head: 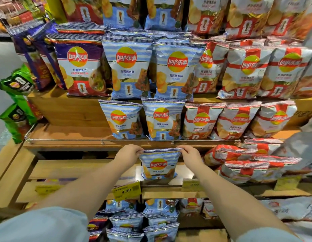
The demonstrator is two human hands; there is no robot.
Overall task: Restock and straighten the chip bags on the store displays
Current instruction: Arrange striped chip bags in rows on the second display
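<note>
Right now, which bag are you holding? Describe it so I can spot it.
On the wooden display, find the low shelf above the yellow 4.99 price tag. The blue-striped bag stands there alone, top corners pinched by left hand and right hand; its neighbours are red.

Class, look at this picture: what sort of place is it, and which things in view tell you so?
Most likely a shop's snack aisle. Tiered wooden shelves carry rows of matching chip bags, a yellow price tag reads 4.99, and both hands hold a blue chip bag upright on a shelf.
</note>
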